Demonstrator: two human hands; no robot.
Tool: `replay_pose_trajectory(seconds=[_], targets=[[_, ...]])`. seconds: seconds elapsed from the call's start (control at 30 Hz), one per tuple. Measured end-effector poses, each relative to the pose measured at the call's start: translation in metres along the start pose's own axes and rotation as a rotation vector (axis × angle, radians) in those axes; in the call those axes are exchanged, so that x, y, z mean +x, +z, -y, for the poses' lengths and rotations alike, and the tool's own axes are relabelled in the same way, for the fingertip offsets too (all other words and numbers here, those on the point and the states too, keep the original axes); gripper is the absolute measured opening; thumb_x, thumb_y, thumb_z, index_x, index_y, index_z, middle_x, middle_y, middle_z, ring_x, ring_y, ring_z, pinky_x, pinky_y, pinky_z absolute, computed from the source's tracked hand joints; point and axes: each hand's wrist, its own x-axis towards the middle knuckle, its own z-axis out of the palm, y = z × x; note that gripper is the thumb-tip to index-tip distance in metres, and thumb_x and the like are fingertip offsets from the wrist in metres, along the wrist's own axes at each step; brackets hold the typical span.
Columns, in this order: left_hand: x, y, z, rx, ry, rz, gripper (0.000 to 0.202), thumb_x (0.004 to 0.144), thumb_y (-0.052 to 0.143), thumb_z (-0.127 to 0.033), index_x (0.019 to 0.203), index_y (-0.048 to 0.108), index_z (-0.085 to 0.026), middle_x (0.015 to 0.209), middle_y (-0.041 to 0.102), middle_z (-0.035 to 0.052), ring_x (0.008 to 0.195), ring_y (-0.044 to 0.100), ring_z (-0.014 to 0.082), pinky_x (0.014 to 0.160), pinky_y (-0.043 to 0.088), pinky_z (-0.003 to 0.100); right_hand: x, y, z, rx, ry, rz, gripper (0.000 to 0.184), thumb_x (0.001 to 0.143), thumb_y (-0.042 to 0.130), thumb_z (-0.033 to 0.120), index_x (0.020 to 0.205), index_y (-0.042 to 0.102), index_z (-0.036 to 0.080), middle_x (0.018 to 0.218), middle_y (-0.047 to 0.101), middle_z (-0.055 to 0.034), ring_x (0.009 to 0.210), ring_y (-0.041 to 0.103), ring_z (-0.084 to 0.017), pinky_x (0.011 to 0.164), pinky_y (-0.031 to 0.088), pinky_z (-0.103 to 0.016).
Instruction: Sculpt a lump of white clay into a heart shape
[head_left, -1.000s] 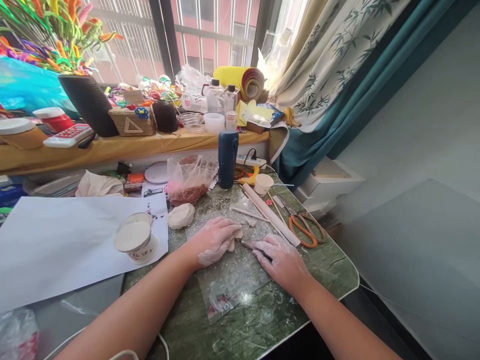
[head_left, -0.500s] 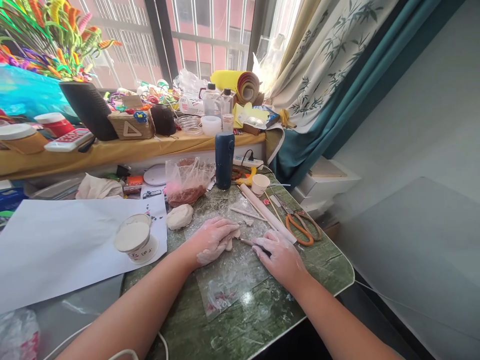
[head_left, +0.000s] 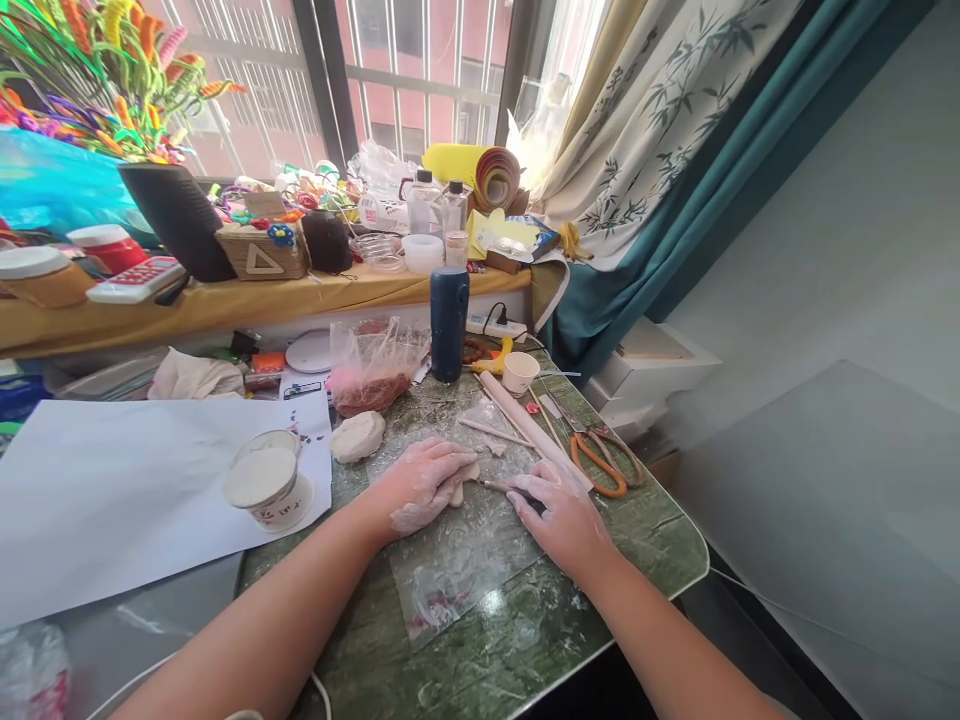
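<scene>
My left hand (head_left: pixel 430 486), dusted with white, curves over a small piece of white clay (head_left: pixel 471 471) on a clear plastic sheet (head_left: pixel 450 570). Its fingers lie together, and most of the clay is hidden beneath them. In my right hand (head_left: pixel 559 508), also powdery, is a slim tool (head_left: pixel 496 486) with a metal tip and a dark handle. That tip points left, close beside the clay. A larger white clay lump (head_left: pixel 358 437) sits beyond my left wrist. Past my right hand lies a pale rolling pin (head_left: pixel 517 415), with a thin stick (head_left: pixel 495 432) beside it.
Orange-handled scissors (head_left: pixel 600 465) lie by the table's right edge. A paper cup (head_left: pixel 520 372), a blue bottle (head_left: pixel 448 325) and a bag of reddish-brown material (head_left: pixel 371 385) stand at the back. Stacked cups (head_left: pixel 262 485) rest on white paper (head_left: pixel 135 500) at left.
The tool's tip has shifted slightly right, away from the clay, along with my right hand. My left hand stays over the clay. The view has moved a little.
</scene>
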Motion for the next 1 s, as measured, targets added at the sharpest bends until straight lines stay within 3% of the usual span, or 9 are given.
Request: replay_pose_trajectory(seconds=[0.47, 1.0], targets=[[-0.0005, 0.0004, 0.0017, 0.034, -0.013, 0.01, 0.037, 0.1, 0.049, -0.018, 0.135, 0.061, -0.023, 0.131, 0.07, 0.007, 0.12, 0.063, 0.0242, 0.107, 0.048, 0.042, -0.0001, -0.0046, -0.0049, 0.103, -0.028, 0.045, 0.026, 0.104, 0.052, 0.032, 0.118, 0.073, 0.028, 0.106, 0.07, -0.0061, 0.105, 0.063, -0.027, 0.097, 0.05, -0.044], [-0.0009, 0.004, 0.0059, 0.034, 0.026, -0.024, 0.035, 0.101, 0.05, -0.019, 0.134, 0.062, -0.022, 0.127, 0.071, 0.0082, 0.117, 0.064, 0.0246, 0.104, 0.05, 0.043, 0.003, 0.0002, -0.0059, 0.035, -0.007, -0.01, 0.024, 0.104, 0.053, 0.028, 0.115, 0.075, 0.026, 0.104, 0.071, -0.0065, 0.105, 0.064, -0.026, 0.093, 0.053, -0.041]])
